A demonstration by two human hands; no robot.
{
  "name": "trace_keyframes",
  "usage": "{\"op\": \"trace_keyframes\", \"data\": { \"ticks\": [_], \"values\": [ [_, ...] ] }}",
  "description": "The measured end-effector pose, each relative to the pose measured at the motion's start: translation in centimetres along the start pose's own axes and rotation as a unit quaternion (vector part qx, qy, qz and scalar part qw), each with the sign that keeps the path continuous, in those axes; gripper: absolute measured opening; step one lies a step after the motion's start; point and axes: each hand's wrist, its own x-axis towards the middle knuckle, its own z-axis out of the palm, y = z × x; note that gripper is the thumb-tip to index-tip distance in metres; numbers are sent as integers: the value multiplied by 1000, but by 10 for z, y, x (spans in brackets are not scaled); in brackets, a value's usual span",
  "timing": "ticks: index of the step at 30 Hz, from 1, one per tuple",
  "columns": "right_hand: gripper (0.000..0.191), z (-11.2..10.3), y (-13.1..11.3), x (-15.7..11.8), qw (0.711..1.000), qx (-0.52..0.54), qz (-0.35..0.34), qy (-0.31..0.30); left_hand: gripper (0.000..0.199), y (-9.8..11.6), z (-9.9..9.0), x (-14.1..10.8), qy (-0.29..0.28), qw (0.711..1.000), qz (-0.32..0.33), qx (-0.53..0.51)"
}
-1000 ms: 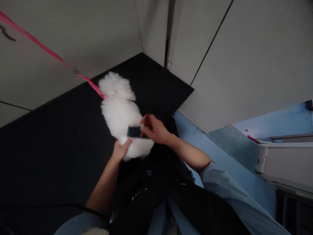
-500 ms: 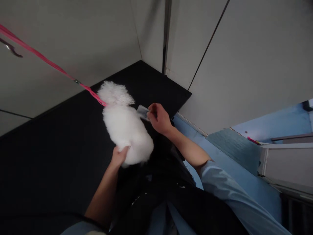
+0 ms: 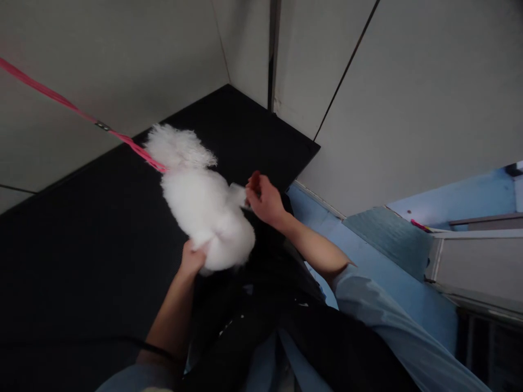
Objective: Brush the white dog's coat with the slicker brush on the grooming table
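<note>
A fluffy white dog (image 3: 206,209) stands on the black table (image 3: 102,218), its head turned away from me. A pink leash (image 3: 61,99) runs from its neck up to the left. My left hand (image 3: 193,258) grips the fur low on the dog's left hindquarters; the fingertips are buried in it. Beside the dog's right flank, my right hand (image 3: 265,199) is closed on a flat pale tool (image 3: 238,193) that looks like a comb. Its far end meets the fur and is blurred, so its teeth do not show.
Grey wall panels (image 3: 408,98) stand behind the table and to its right. At right, the blue floor (image 3: 392,299) holds a pale cabinet-like box (image 3: 482,261). A black apron (image 3: 261,337) covers my front, close against the table. A dark cord (image 3: 81,342) crosses at lower left.
The dog sits slightly further left in view, partly because the view has shifted. The comb has come against the right flank, where fur now lifts. My left hand keeps its grip.
</note>
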Motion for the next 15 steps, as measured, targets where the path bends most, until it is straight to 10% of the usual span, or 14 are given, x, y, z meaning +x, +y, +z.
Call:
{"op": "trace_keyframes", "data": {
  "ticks": [5,10,15],
  "values": [
    [17,4,1,-5,992,13,-43,-116,23,3,-1,0,3,1000,-27,-14],
    [17,3,-1,-6,1000,0,-18,14,27,0,-2,1,-3,1000,-16,-20],
    [16,1,-10,-4,994,-11,-22,-108,29,-3,-4,0,-11,1000,2,1]
  ]
}}
